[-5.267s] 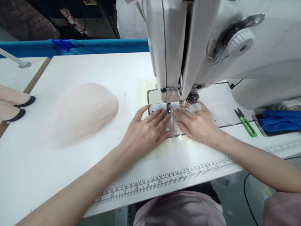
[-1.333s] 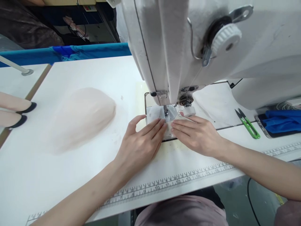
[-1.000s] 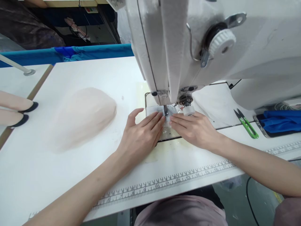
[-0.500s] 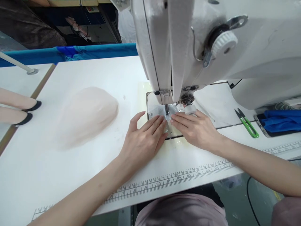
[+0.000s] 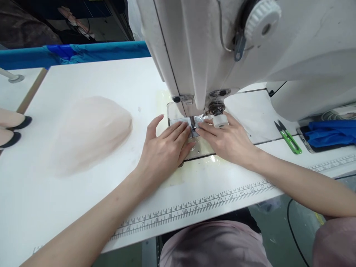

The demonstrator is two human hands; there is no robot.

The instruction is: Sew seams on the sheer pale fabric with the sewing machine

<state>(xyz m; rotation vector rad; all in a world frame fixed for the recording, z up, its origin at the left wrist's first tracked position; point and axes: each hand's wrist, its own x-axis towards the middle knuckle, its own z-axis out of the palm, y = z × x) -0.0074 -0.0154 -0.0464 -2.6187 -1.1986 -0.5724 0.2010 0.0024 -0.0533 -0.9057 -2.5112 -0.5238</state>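
In from the surface's front edge [image 5: 194,216], left hand [image 5: 165,148] and right hand [image 5: 229,142], fingers flat, press a thin sheet [image 5: 180,119]: likely light, slippery; best held by its sides.

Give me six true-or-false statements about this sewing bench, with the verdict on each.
1. Green snips lie on the white table, right of the right hand. True.
2. The right hand grips the snips. False: they lie apart from it; its fingers reach in beside the presser foot.
3. Sheer pale material lies left of the left hand. True.
4. The left hand is a clenched fist. False: its fingers are extended and its thumb is spread.
5. A blue cloth lies right of the snips. True.
6. The sheer pale material covers the blue cloth. False: they lie at opposite sides.
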